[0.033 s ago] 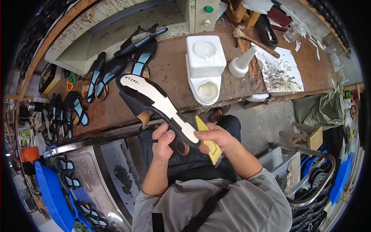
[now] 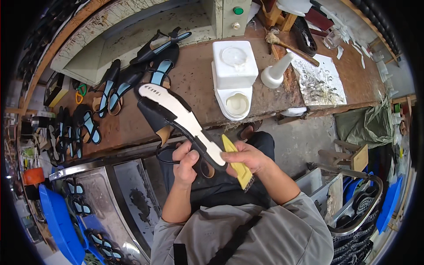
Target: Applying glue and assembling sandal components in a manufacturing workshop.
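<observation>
We held one black strappy sandal with a white insole (image 2: 176, 115) above our lap, its long axis running from the upper left down toward our hands. Our left hand (image 2: 185, 162) had its fingers closed around the heel end and thin black strap; our right hand (image 2: 245, 158) gripped one yellow flat-handled brush (image 2: 237, 164), pressed just beside the heel. Both hands met at that end, the toe pointing away over the brown wooden table (image 2: 198, 84). There stood one white plastic container (image 2: 234, 75), one white cone-shaped nozzle bottle (image 2: 275, 73), and several black and blue sandals (image 2: 132, 75), too overlapped to count.
</observation>
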The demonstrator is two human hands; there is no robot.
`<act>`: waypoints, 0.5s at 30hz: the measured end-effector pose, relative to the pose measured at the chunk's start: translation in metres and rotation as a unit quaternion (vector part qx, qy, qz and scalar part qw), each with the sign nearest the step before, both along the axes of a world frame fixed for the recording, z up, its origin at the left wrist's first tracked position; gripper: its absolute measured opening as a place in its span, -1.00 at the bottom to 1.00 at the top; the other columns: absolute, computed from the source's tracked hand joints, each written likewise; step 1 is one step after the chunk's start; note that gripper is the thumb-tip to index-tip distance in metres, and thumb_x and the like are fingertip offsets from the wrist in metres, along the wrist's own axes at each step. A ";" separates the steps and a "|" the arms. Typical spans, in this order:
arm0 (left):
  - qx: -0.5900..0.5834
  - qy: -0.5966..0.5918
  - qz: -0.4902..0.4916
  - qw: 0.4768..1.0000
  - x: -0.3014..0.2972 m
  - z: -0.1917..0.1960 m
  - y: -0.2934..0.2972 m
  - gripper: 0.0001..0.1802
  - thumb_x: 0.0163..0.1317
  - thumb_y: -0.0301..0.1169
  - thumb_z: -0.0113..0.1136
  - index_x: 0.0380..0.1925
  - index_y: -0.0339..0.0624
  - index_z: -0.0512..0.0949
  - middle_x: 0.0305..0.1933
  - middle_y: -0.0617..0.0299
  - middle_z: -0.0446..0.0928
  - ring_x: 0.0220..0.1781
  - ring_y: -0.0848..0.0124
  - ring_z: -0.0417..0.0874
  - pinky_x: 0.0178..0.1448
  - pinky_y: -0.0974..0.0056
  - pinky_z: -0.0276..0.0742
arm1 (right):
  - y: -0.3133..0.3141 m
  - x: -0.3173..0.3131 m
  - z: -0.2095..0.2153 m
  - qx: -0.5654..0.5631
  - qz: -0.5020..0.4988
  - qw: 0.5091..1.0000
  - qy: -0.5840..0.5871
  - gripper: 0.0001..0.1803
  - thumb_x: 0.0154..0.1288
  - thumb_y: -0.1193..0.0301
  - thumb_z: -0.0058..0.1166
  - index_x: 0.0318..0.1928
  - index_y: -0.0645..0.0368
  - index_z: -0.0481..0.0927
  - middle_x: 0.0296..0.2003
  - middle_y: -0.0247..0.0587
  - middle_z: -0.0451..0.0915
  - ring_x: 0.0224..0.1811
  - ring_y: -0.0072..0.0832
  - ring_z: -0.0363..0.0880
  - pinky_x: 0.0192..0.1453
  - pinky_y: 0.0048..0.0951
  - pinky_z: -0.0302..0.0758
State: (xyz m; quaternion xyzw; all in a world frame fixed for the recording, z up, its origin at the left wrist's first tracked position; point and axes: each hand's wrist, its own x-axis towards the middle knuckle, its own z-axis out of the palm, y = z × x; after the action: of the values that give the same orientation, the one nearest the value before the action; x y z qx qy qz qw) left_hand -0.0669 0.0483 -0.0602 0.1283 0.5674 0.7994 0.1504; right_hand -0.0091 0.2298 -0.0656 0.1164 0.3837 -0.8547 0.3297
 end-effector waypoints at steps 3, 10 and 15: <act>-0.031 0.036 0.032 0.998 -0.002 0.002 -0.009 -0.65 0.03 -0.24 -0.06 -0.51 -0.39 0.50 -0.48 0.16 0.53 -0.45 0.41 0.47 -0.28 0.36 0.31 | 0.033 0.000 0.019 0.182 0.009 0.975 0.131 -0.62 0.29 0.17 -0.01 -0.43 0.26 0.59 -0.66 -0.28 0.54 -0.76 -0.66 0.41 -0.73 -0.65 0.27; -0.061 0.027 -0.059 0.996 -0.009 0.004 -0.013 -0.67 0.06 -0.31 -0.02 -0.51 -0.47 0.46 -0.53 0.17 0.46 -0.47 0.45 0.42 -0.35 0.37 0.26 | 0.059 -0.026 0.019 0.407 -0.328 0.823 0.221 -0.86 0.19 0.49 0.11 -0.29 0.34 0.58 -0.48 -0.23 0.57 -0.57 -0.60 0.51 -0.49 -0.61 0.43; -0.058 0.031 -0.082 0.994 -0.014 -0.004 -0.004 -0.72 0.06 -0.35 -0.01 -0.56 -0.44 0.43 -0.62 0.25 0.37 -0.58 0.51 0.30 -0.47 0.37 0.15 | 0.056 -0.040 0.007 0.568 -0.253 0.714 0.321 -0.89 0.16 0.52 0.13 -0.30 0.31 0.61 -0.46 -0.24 0.57 -0.51 -0.64 0.49 -0.44 -0.61 0.40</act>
State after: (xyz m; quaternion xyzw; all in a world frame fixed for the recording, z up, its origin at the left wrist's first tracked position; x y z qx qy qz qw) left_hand -0.0812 0.0445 -0.0637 0.1903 0.6045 0.7459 0.2050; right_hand -0.0490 0.2857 -0.0586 0.0936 0.8361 -0.5131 -0.1701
